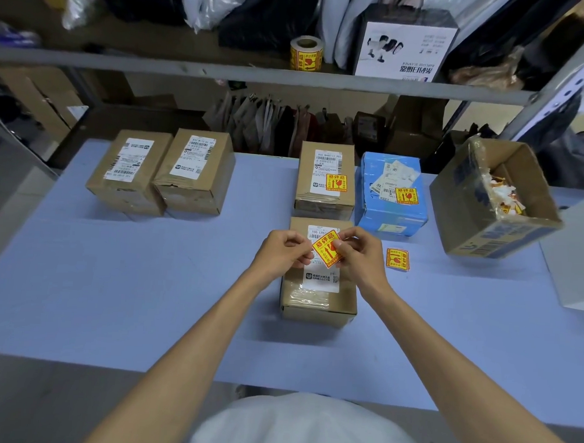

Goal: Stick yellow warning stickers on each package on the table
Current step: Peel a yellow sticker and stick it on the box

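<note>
Head view: the left hand (pixel 284 251) and right hand (pixel 356 254) pinch one yellow sticker (pixel 326 248) by opposite edges, tilted over the centre box (pixel 317 302) on the bench (pixel 114 280). Near the far edge, a brown box (pixel 326 179) and a blue box (pixel 390 195) bear stickers. Two left boxes (pixel 162 175) show white labels only. Spare stickers (pixel 398 258) lie just right of the centre box.

Red characters 易碎品 on the yellow square paper sticker (pixel 328 248) over the near brown cardboard box (pixel 317 306). "100 L95" at the top of the white shipping label (pixel 321 279) on that box; finer print unreadable. 易碎品 again on the yellow sticker (pixel 336 182) of the far middle brown cardboard box (pixel 325 202), and on the yellow sticker (pixel 406 195) of the blue box (pixel 391 215) to its right. "BARCODE SCANNER", upside down, on the white carton (pixel 405 42) on the far shelf.
</note>
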`<state>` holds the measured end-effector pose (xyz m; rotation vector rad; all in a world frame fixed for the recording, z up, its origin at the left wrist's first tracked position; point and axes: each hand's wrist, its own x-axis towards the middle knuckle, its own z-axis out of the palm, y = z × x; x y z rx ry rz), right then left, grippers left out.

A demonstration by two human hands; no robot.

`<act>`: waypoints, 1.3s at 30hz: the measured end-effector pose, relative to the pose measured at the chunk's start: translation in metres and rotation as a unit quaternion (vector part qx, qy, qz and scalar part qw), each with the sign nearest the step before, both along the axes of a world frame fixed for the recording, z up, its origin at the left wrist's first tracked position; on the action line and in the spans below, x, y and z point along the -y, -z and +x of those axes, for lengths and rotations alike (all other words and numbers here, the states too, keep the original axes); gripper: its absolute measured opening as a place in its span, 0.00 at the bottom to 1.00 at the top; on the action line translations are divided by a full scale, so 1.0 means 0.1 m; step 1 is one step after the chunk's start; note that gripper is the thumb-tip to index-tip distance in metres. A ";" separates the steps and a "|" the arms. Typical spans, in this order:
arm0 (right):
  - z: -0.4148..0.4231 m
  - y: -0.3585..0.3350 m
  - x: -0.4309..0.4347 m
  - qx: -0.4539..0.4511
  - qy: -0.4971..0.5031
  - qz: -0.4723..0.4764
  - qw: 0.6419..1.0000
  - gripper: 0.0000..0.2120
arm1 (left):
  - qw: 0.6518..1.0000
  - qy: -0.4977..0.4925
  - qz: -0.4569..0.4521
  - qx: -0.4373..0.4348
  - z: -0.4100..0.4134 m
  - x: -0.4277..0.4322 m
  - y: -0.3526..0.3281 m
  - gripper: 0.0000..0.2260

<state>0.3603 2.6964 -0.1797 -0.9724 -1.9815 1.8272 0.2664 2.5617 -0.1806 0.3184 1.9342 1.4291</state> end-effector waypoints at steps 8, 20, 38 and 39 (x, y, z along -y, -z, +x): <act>-0.05 -0.02 -0.02 -0.005 -0.010 0.013 1.000 0.04 | 1.000 0.004 0.005 0.003 -0.01 0.02 -0.03 0.03; -0.11 0.07 -0.07 0.042 0.014 0.119 0.992 0.06 | 1.000 0.002 -0.002 -0.015 -0.04 -0.02 -0.01 0.02; -0.12 0.00 0.00 -0.010 -0.098 0.183 0.978 0.02 | 0.999 0.007 0.027 -0.028 -0.10 -0.12 -0.01 0.04; -0.12 0.00 0.00 -0.009 -0.101 0.182 0.978 0.02 | 0.999 0.009 0.025 -0.031 -0.10 -0.12 -0.01 0.03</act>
